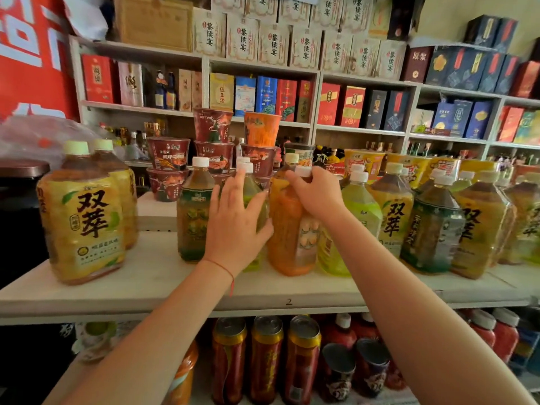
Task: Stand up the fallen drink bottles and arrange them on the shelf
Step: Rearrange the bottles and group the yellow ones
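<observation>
Head camera looks down at my two hands and a white shelf (152, 282) full of drink bottles. My left hand (233, 229) has its fingers spread out straight, and it lies flat against a green bottle (253, 194) in the middle of the shelf. It is not curled round the bottle. A thin red string (225, 270) goes round that wrist.

My right hand (317, 194) is just beside it, to the right. Its fingers curl over the top of an orange bottle (287, 229) and pinch the white cap (303, 171). The orange bottle stands up straight on the shelf, touching the green bottle. My two hands are near each other but do not touch.

Left of my hands stands a dark green bottle (194, 217) with a white cap. Far to the left, near the front edge, stands a big yellow bottle (83, 217), and one more yellow bottle (125, 194) stands right behind it. To the right of the orange bottle there is a light green bottle (361, 211), then a row of yellow and dark green bottles (438, 223) that goes on to the right edge. All the bottles I can see stand up.

Behind the bottles, red noodle cups (168, 159) sit in a stack. On the far wall, shelves hold many boxes (304, 48). Below my arms, on a lower shelf, there are tall red cans (264, 361) and red bottles (493, 334).
</observation>
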Motion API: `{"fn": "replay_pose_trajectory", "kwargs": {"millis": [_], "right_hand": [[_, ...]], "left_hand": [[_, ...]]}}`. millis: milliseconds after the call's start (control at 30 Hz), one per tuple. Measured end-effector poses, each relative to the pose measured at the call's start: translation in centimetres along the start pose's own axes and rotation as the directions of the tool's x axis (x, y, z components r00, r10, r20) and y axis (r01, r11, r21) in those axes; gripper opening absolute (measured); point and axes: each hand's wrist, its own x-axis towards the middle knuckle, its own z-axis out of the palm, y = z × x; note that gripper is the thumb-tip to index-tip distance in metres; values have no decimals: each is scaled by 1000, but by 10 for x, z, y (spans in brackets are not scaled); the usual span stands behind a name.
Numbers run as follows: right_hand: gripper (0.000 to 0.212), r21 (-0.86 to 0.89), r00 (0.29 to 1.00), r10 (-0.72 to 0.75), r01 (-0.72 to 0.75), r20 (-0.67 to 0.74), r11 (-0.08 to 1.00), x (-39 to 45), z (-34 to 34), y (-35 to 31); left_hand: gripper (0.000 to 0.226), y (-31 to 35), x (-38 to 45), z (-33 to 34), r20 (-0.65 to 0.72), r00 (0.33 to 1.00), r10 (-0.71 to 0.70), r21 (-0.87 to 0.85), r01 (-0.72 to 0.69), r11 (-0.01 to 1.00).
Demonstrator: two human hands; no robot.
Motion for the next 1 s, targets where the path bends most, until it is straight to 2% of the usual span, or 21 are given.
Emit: {"fn": "replay_pose_trajectory", "kwargs": {"millis": [67, 167, 300, 400, 467, 533, 600, 633, 700, 833, 933, 1000], "right_hand": [[36, -48, 993, -34, 40, 114, 998, 0, -14, 0], [35, 128, 961, -76, 44, 265, 991, -8, -30, 3], [28, 276, 973, -137, 83, 183, 958, -18, -25, 10], [30, 271, 986, -122, 87, 116, 959, -20, -21, 7], [31, 228, 980, -102, 61, 172, 972, -20, -24, 4], [37, 210, 945, -93, 26, 313, 977, -22, -29, 5], [45, 309, 888, -109, -39, 447, 950, -26, -30, 9], [45, 378, 874, -125, -72, 470, 923, -28, -28, 12], [42, 465, 894, -148, -73, 422, 882, -33, -21, 13], [45, 558, 924, -188, -32, 333, 829, -42, -9, 6], [50, 633, 919, -193, -75, 344, 770, -45, -8, 2], [48, 673, 896, -199, -137, 397, 727, -49, -8, -2]], "left_hand": [[49, 7, 1, -4, -36, 999, -35, -42, 33, 999], [58, 25, 1, -6, -77, 996, -53, -230, 34, 973], [78, 52, 4, -7, -79, 997, 3, -326, -29, 945], [103, 60, 5, -5, 5, 999, -31, -338, 31, 941], [108, 57, 2, -3, 2, 999, -43, -344, 41, 938], [107, 52, -1, -7, -4, 999, -41, -351, 37, 936], [106, 49, -4, -15, 25, 999, -43, -403, 50, 914], [106, 49, -5, -19, 50, 998, -46, -433, 64, 899], [104, 50, -5, -23, 80, 995, -60, -501, 92, 860], [90, 46, -9, -26, 11, 988, -152, -636, 124, 762], [86, 43, -12, -33, -33, 986, -161, -616, 106, 780], [66, 42, -13, -39, -74, 983, -167, -644, 80, 760]]}}
